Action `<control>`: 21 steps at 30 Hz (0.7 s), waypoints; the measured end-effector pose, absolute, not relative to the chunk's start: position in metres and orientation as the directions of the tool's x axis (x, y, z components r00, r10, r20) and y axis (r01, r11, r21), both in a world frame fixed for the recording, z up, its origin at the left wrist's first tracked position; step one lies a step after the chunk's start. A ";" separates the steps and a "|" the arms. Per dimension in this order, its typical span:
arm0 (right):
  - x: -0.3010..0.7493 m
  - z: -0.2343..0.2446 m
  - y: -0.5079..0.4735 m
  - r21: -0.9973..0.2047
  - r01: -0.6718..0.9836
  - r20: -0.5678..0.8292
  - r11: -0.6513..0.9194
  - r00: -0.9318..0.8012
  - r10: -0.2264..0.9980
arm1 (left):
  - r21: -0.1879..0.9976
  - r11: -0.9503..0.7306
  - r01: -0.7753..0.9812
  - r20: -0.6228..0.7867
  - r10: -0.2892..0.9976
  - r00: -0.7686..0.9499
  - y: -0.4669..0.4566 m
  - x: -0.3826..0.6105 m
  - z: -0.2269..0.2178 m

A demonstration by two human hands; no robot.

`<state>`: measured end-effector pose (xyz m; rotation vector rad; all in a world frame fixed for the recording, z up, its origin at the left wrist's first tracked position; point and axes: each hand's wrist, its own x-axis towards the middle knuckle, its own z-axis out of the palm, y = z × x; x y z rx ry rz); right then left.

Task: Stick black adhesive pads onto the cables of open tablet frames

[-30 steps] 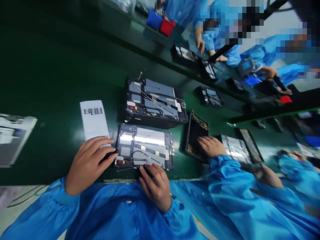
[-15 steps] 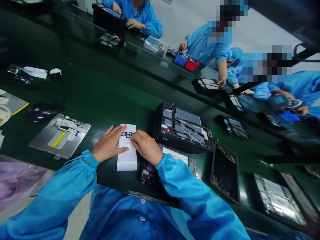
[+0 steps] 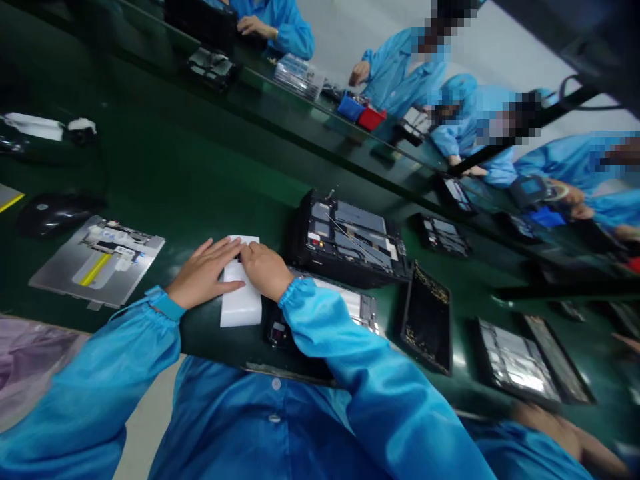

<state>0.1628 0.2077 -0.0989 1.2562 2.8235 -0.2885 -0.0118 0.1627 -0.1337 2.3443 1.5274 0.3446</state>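
Left hand (image 3: 204,272) lies spread over the ten-o'clock edge of the white sheet (image 3: 241,308), here on the green worktop (image 3: 200,173); right hand (image 3: 265,268) curls over its twelve-o'clock end, any grip impossible to tell! Black device stack (image 3: 350,243) sits at the sheet's two o'clock.

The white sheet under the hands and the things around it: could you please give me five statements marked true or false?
1. The left hand and right hand are both at the white sheet. True.
2. The black tray is under the left hand. False: it lies apart from both hands.
3. The silver plate bears a yellow strip. True.
4. The silver plate lies right of the white sheet in the picture. False: it lies to the left.
5. The right sleeve partly hides a flat device. True.
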 end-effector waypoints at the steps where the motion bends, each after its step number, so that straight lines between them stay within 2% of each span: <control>1: 0.167 -0.092 0.206 -0.166 0.742 -0.109 0.649 -0.668 0.736 | 0.380 -0.393 0.837 0.042 0.912 0.409 0.164 -0.012 -0.135; 3: 0.190 -0.072 0.196 -0.265 0.724 -0.022 0.637 -0.665 0.747 | 0.354 -0.427 0.832 0.089 0.901 0.425 0.167 -0.014 -0.139; 5: 0.230 -0.049 0.172 -0.444 0.645 0.176 0.622 -0.618 0.766 | 0.322 -0.462 0.826 0.141 0.887 0.440 0.173 -0.018 -0.145; 7: 0.279 -0.030 0.135 -0.590 0.550 0.347 0.592 -0.489 0.800 | 0.307 -0.486 0.818 0.162 0.874 0.459 0.178 -0.022 -0.147; 9: 0.330 -0.026 0.092 -0.637 0.584 0.360 0.503 -0.352 0.864 | 0.338 -0.487 0.805 0.197 0.873 0.446 0.177 -0.022 -0.140; 12: 0.389 -0.048 0.032 -0.634 0.705 0.228 0.318 -0.223 0.948 | 0.436 -0.425 0.793 0.335 0.895 0.296 0.153 0.000 -0.113; 14: 0.407 -0.070 0.005 -0.592 0.765 0.168 0.252 -0.189 0.968 | 0.506 -0.398 0.766 0.394 0.896 0.205 0.124 0.034 -0.092; 15: 0.411 -0.081 -0.004 -0.563 0.791 0.161 0.241 -0.182 0.970 | 0.529 -0.445 0.723 0.421 0.877 0.232 0.108 0.055 -0.085; 18: 0.407 -0.099 -0.013 -0.467 0.846 0.208 0.257 -0.177 0.962 | 0.478 -0.698 0.534 0.446 0.716 0.536 0.066 0.126 -0.081; 21: 0.399 -0.105 -0.005 -0.410 0.863 0.270 0.297 -0.196 0.943 | 0.457 -0.732 0.505 0.460 0.680 0.571 0.050 0.184 -0.098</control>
